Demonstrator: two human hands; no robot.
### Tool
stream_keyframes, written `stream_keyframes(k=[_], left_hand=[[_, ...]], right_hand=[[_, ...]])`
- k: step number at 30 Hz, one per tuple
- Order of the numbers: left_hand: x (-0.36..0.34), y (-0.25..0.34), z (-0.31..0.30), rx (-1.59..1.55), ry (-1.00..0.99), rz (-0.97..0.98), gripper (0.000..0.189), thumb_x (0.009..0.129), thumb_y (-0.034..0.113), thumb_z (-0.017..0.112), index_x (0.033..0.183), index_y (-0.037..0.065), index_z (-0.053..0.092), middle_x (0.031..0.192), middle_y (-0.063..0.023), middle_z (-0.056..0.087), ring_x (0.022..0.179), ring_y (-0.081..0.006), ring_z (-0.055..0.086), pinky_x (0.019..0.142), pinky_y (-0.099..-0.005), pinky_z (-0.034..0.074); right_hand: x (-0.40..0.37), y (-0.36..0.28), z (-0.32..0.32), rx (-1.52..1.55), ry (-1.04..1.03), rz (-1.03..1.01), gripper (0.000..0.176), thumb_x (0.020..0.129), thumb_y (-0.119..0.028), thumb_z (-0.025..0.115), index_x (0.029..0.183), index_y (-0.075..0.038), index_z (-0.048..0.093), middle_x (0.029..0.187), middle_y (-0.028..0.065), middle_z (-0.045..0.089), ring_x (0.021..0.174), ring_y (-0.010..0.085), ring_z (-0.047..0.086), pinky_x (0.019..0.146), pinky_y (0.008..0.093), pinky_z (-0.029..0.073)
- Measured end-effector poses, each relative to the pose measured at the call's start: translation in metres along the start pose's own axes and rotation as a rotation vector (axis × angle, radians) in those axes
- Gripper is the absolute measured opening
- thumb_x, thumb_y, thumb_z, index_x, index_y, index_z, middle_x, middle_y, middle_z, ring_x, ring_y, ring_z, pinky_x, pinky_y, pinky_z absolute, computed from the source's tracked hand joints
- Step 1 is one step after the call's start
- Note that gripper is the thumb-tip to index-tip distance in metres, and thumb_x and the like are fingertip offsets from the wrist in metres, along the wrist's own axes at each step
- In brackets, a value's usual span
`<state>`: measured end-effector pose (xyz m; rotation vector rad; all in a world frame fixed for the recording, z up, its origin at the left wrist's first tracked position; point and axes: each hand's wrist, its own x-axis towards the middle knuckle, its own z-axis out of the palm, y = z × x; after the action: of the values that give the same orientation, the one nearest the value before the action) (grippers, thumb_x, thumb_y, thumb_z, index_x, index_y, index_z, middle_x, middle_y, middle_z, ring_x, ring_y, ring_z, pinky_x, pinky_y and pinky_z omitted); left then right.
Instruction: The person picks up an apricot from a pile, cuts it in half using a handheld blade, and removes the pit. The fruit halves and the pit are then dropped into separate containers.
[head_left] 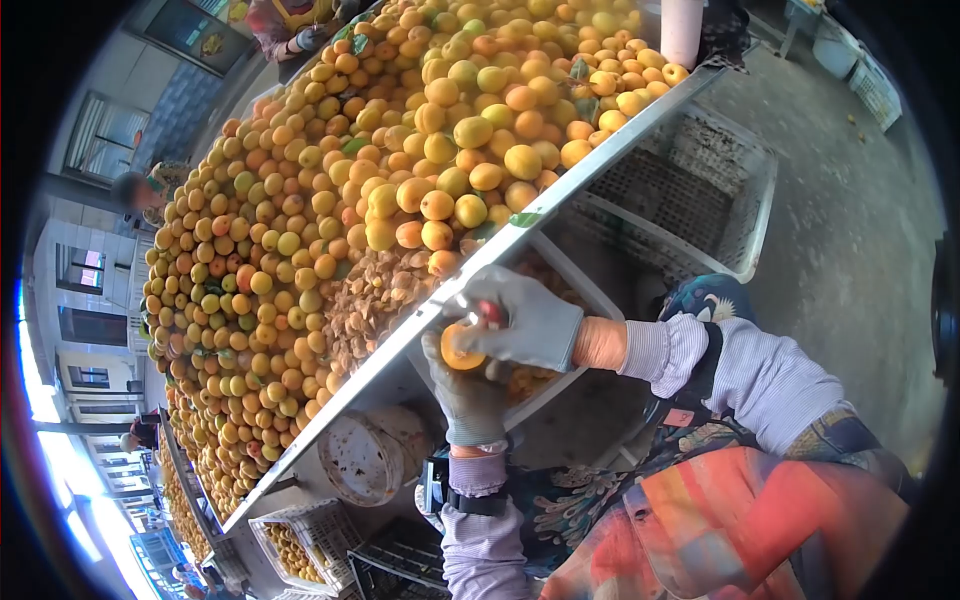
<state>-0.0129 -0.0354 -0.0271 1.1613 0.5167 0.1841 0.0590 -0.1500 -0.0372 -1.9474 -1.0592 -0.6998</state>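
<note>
The bare grey floor [840,260] spreads down the right side of the view, scuffed and dotted with pale marks. A pale crate [877,92] stands on it near the upper right corner. A long table, its pale, straight edge [620,147] running slantwise across the view, fills the middle. On the left, a light-coloured wall [70,218] stretches into the distance, tilted by the camera angle. Set in it are a pale-framed window [105,135], a smaller window [80,268] showing a pink patch, and a blue-grey panel [188,110]. Strong white light glares along the lower left, washing out details there.
</note>
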Motion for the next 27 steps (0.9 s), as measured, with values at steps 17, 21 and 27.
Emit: stream_keyframes(k=[17, 21, 27], left_hand=[[0.003, -0.002, -0.015, -0.065, -0.143, -0.283, 0.05, 0.098, 0.06, 0.03, 0.094, 0.017, 0.056, 0.078, 0.0032, 0.059, 0.061, -0.0096, 0.055, 0.044, -0.0202, 0.039], [0.002, -0.01, -0.012, -0.127, -0.157, -0.226, 0.048, 0.097, 0.06, 0.033, 0.096, 0.017, 0.056, 0.08, 0.0037, 0.058, 0.068, -0.0079, 0.055, 0.052, -0.0199, 0.043], [0.003, -0.027, -0.027, 0.073, -0.31, -0.048, 0.057, 0.093, 0.067, 0.035, 0.109, 0.016, 0.053, 0.092, 0.0047, 0.056, 0.075, -0.0065, 0.055, 0.056, -0.0197, 0.043]], right_hand=[[-0.011, -0.003, 0.01, 0.483, -0.31, 0.336, 0.03, 0.084, -0.029, 0.068, 0.102, -0.008, 0.058, 0.093, 0.0148, 0.059, 0.084, 0.0373, 0.061, 0.073, 0.0438, 0.048], [-0.012, -0.004, 0.007, 0.478, -0.327, 0.331, 0.03, 0.085, -0.029, 0.067, 0.103, -0.008, 0.057, 0.092, 0.0148, 0.06, 0.084, 0.0373, 0.061, 0.072, 0.0438, 0.049], [-0.015, -0.004, 0.004, 0.44, -0.365, 0.295, 0.027, 0.086, -0.027, 0.066, 0.102, -0.008, 0.056, 0.091, 0.0154, 0.059, 0.083, 0.0378, 0.061, 0.071, 0.0442, 0.048]])
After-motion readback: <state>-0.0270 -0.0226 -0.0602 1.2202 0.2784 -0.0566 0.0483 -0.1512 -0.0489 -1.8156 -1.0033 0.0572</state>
